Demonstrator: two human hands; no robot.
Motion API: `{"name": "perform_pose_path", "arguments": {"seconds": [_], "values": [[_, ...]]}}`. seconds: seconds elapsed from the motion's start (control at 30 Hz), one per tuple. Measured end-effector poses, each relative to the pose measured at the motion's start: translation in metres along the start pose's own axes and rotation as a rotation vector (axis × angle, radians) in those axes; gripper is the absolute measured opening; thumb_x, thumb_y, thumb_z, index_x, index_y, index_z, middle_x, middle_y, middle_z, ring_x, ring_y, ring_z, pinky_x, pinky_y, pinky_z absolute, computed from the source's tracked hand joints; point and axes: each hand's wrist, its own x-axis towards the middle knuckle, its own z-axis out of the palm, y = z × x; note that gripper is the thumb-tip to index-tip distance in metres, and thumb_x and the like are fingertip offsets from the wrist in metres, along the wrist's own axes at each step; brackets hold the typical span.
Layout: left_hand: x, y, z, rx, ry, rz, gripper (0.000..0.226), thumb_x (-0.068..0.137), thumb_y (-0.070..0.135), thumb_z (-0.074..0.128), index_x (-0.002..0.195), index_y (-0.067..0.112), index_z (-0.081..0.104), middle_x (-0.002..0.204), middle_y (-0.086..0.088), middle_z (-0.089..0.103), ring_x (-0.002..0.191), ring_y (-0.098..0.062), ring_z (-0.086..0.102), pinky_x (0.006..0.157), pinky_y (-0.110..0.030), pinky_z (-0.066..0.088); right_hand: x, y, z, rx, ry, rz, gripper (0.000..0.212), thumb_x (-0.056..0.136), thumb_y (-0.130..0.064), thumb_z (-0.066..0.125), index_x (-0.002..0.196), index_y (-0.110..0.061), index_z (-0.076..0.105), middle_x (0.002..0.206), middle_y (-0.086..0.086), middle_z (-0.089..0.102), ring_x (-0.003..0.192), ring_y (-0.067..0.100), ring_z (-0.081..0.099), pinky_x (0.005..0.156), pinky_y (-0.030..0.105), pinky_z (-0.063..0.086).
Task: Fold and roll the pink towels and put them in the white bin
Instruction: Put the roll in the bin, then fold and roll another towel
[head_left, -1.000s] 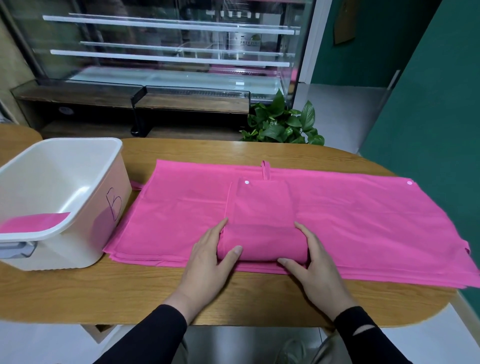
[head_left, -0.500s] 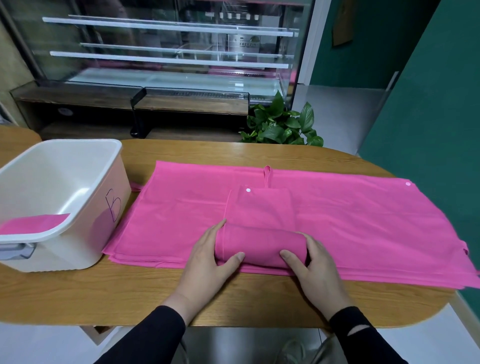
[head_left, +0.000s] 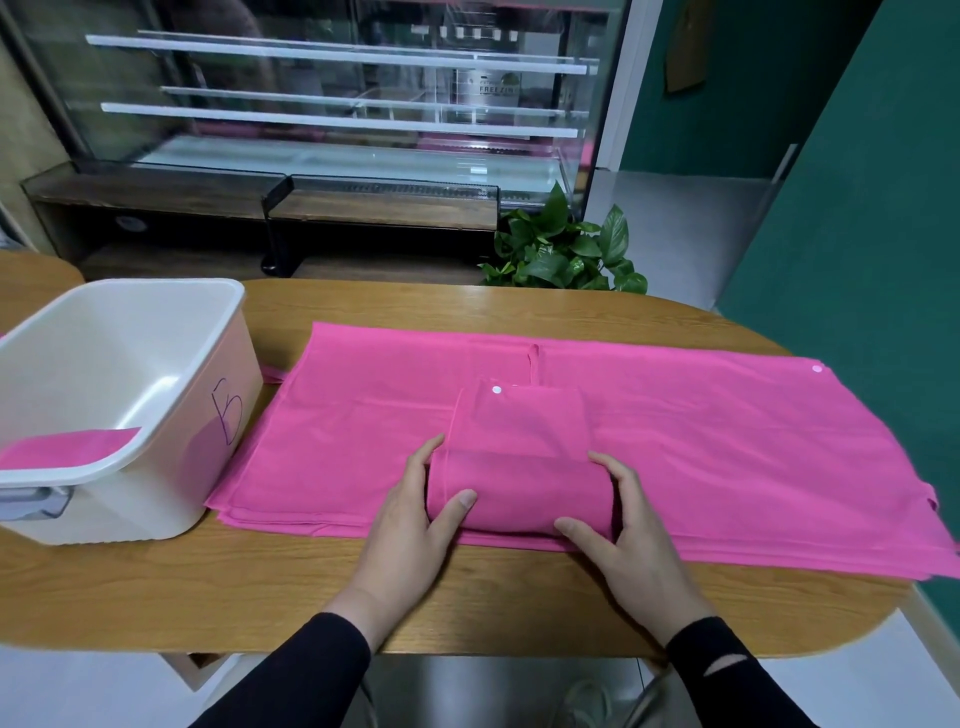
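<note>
Towel roll (head_left: 519, 491) at lower centre, cupped at both ends by left hand (head_left: 410, 525) and right hand (head_left: 628, 540); likely to loosen or skew under uneven pressure.

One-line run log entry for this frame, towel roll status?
step: rolling | left hand and right hand: grip roll ends | towel roll: partly rolled, on flat towel stack | white bin: left, pink piece inside
</note>
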Motion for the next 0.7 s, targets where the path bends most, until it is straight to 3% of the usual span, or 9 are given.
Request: {"name": "perform_pose_path", "arguments": {"seconds": [0.17,0.33,0.43,0.5,0.6,0.7], "values": [[0.0007,0.0002,0.0006,0.006,-0.003,-0.021,0.06,0.084,0.082,0.04,0.137,0.053,0.038,0.129,0.019,0.06,0.123,-0.001,0.054,0.107,-0.041,0.045,0.0021,0.0018,0.0005,0.045,0.031,-0.01,0.07,0.071,-0.085,0.06,0.132,-0.051,0.045,0.125,-0.015,0.064,0.119,0.011,0.059,0.102,0.047,0.048],[0.0002,0.0064,-0.0002,0.116,-0.028,0.028,0.087,0.078,0.068,0.062,0.153,0.041,0.026,0.148,0.017,0.041,0.138,-0.003,0.037,0.116,-0.032,0.032,0.0059,0.0004,0.0019,0.054,0.087,0.014,0.062,0.074,-0.086,0.055,0.126,-0.051,0.053,0.12,-0.023,0.065,0.114,0.0,0.06,0.1,0.042,0.051],[0.0002,0.0048,-0.0012,0.101,-0.041,0.021,0.088,0.08,0.059,0.07,0.153,0.039,0.025,0.15,0.015,0.04,0.139,-0.006,0.037,0.117,-0.037,0.033,0.0058,-0.0011,0.0034,-0.048,0.102,-0.011,0.071,0.079,-0.086,0.045,0.138,-0.047,0.045,0.133,-0.02,0.053,0.13,0.002,0.046,0.112,0.044,0.041],[-0.0001,0.0049,-0.001,0.088,-0.034,0.017,0.086,0.082,0.058,0.07,0.153,0.041,0.024,0.15,0.015,0.041,0.139,-0.005,0.037,0.117,-0.037,0.033,0.0044,-0.0004,0.0029,-0.097,0.059,-0.032,0.077,0.082,-0.081,0.049,0.149,-0.046,0.031,0.144,-0.019,0.044,0.139,0.003,0.037,0.116,0.043,0.036],[0.0001,0.0049,-0.0011,0.07,-0.035,-0.002,0.085,0.082,0.064,0.063,0.153,0.04,0.022,0.149,0.013,0.043,0.138,-0.004,0.039,0.116,-0.036,0.035,0.0022,0.0024,0.0003,-0.046,-0.021,0.0,0.086,0.077,-0.069,0.067,0.148,-0.056,0.02,0.148,-0.018,0.042,0.136,0.009,0.044,0.11,0.046,0.044],[-0.0001,0.0039,-0.0017,0.04,-0.047,-0.022,0.083,0.081,0.069,0.057,0.152,0.038,0.026,0.144,0.011,0.05,0.133,-0.007,0.046,0.113,-0.038,0.04,0.0011,0.0031,-0.0014,0.016,-0.008,-0.004,0.078,0.077,-0.073,0.067,0.143,-0.06,0.026,0.141,-0.02,0.051,0.13,0.008,0.05,0.107,0.047,0.046]]}}
